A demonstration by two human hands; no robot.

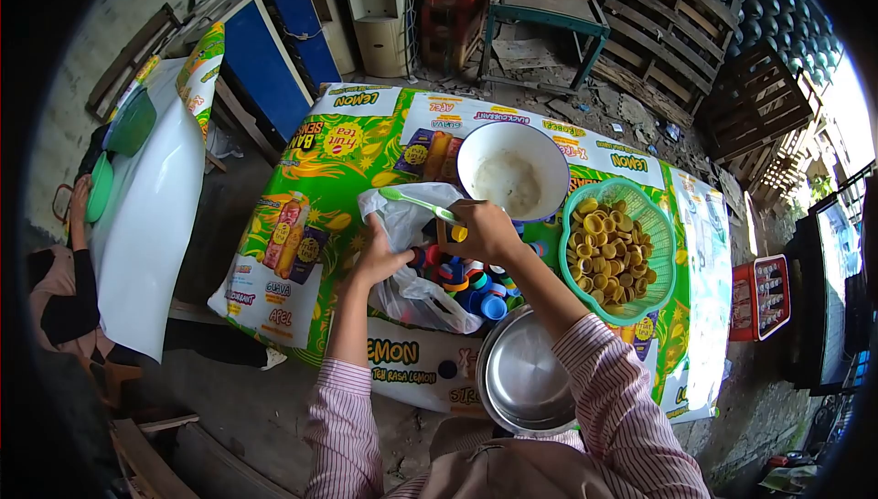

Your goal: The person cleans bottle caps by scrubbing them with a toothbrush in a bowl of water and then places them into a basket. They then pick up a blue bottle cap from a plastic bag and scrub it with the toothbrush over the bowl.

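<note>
My right hand (489, 230) is closed around a green-and-white toothbrush (416, 203), which points left over a clear plastic bag (425, 302). Just below those fingers shows a yellow cap (458, 233). At the bag's left side, my left hand (377, 254) has its thumb stretched toward the caps and its fingers on the plastic. Loose blue caps (494, 306), with red, orange and black ones, spill from the bag's mouth. A white enamel basin (468, 153) with cloudy liquid stands beyond my right hand. To the right, a green basket (665, 266) holds many yellow caps.
A steel bowl (526, 371) sits at the near table edge. The table wears a printed green cover (352, 170). At left, another person's hand (80, 197) touches a green bowl (99, 190) on a white-covered table (151, 225). A red crate (759, 296) stands at right.
</note>
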